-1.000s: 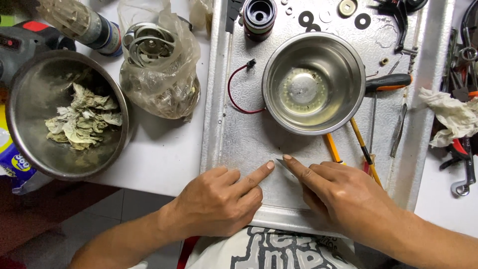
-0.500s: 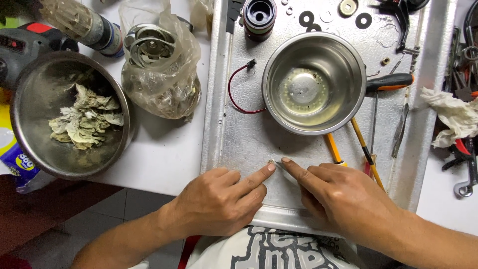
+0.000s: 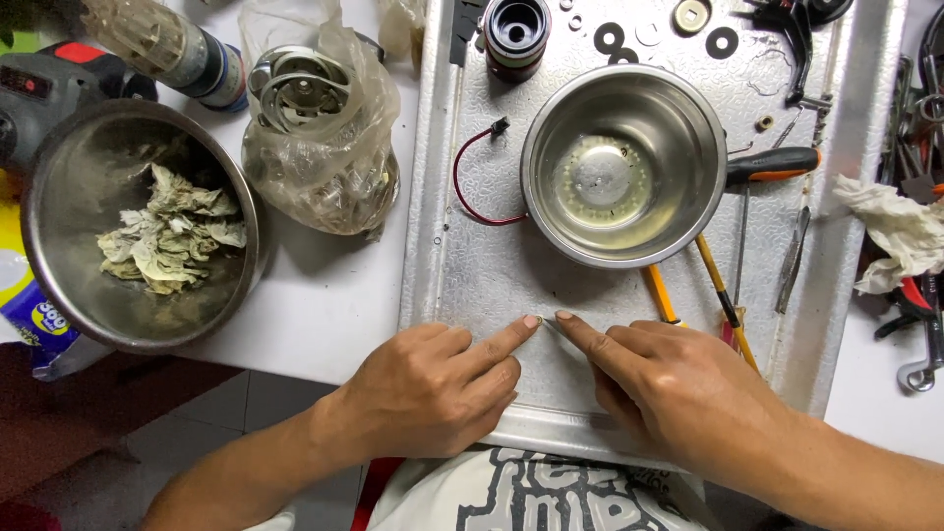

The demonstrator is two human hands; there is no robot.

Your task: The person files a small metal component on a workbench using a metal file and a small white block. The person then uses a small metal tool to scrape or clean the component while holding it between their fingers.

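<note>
1. Our left hand and right hand lie on the metal tray, index fingertips nearly meeting.
2. A tiny part, barely visible, sits pinched between those fingertips, just below the steel bowl.

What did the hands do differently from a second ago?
Almost nothing changed. The left hand and right hand still press their forefinger tips together over something tiny on the metal tray; what it is can't be made out. Nothing was picked up or let go. The steel bowl and the bowl of crumpled paper stayed put.
</note>
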